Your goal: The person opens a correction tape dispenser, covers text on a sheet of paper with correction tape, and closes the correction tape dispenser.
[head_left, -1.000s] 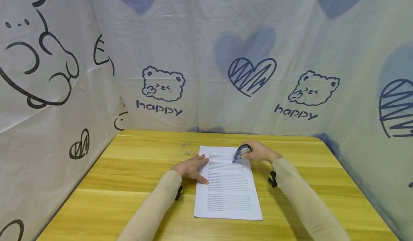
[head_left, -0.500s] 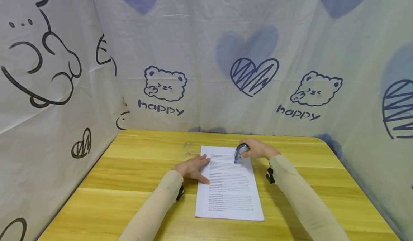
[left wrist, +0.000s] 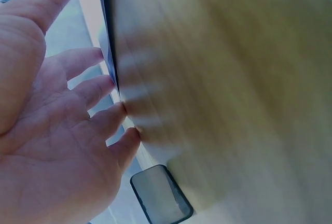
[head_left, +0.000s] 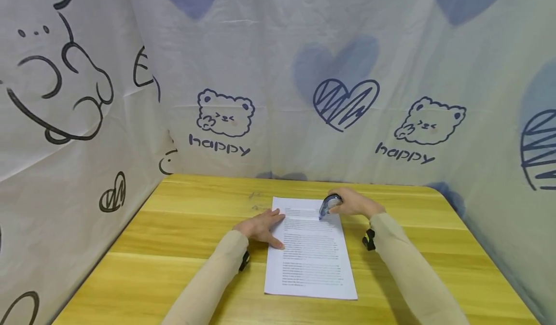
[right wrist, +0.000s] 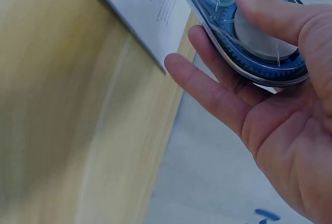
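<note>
A printed white sheet of paper [head_left: 308, 267] lies on the wooden table [head_left: 173, 267]. My left hand [head_left: 259, 227] rests on its left edge with fingers and thumb spread. In the left wrist view, the fingertips [left wrist: 116, 111] of the left hand are right by the paper's edge. With my right hand [head_left: 354, 203] I hold a correction tape dispenser [right wrist: 264, 32], a clear case with blue gears inside. Thumb and fingers pinch its sides, while the other fingers extend beside it. The dispenser's tip is at the printed lines in the upper right of the sheet.
A white curtain [head_left: 278, 136] with bear and heart drawings hangs behind the table and along its sides. Faint grey marks [head_left: 256, 195] show on the tabletop left of the paper. Black bands sit at both wrists.
The dispenser in my right hand tilts more upright, then shifts slightly right along the print. My left hand stays on the paper. The whole head view drifts a little.
</note>
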Demonstrator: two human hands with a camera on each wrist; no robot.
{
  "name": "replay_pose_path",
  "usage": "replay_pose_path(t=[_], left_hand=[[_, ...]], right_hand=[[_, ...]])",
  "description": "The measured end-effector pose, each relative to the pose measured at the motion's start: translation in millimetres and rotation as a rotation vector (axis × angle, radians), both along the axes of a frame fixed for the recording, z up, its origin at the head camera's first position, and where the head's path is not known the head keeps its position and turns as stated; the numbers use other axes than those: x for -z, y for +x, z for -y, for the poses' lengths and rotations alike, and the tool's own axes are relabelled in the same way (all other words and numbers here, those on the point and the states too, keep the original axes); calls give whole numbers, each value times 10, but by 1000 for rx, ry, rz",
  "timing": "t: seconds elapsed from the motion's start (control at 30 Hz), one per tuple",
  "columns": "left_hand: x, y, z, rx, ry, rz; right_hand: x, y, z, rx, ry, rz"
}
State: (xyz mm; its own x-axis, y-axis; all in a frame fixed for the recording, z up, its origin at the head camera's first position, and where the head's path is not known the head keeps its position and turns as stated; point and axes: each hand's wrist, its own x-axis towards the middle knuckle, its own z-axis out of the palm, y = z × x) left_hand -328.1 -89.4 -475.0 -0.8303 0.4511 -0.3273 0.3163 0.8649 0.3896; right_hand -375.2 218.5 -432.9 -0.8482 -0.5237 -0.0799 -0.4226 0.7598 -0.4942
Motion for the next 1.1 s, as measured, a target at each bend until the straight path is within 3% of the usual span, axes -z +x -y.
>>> replay_pose_path(t=[0.2, 0.47, 0.63, 0.8, 1.1], left_hand=[[-24, 4, -13, 8, -9, -4], [-46, -7, -28, 0, -21, 0], [-56, -27, -53, -8, -35, -4], [-66, -74, -87, -14, -39, 1], [-116, -52, -99, -38, 36, -13]], right_hand=[[28, 33, -121, 98, -124, 76], [98, 54, -141, 146, -142, 40], [179, 89, -154, 129, -187, 41], [255, 137, -157, 143, -212, 117], [262, 169, -150, 152, -253, 159]])
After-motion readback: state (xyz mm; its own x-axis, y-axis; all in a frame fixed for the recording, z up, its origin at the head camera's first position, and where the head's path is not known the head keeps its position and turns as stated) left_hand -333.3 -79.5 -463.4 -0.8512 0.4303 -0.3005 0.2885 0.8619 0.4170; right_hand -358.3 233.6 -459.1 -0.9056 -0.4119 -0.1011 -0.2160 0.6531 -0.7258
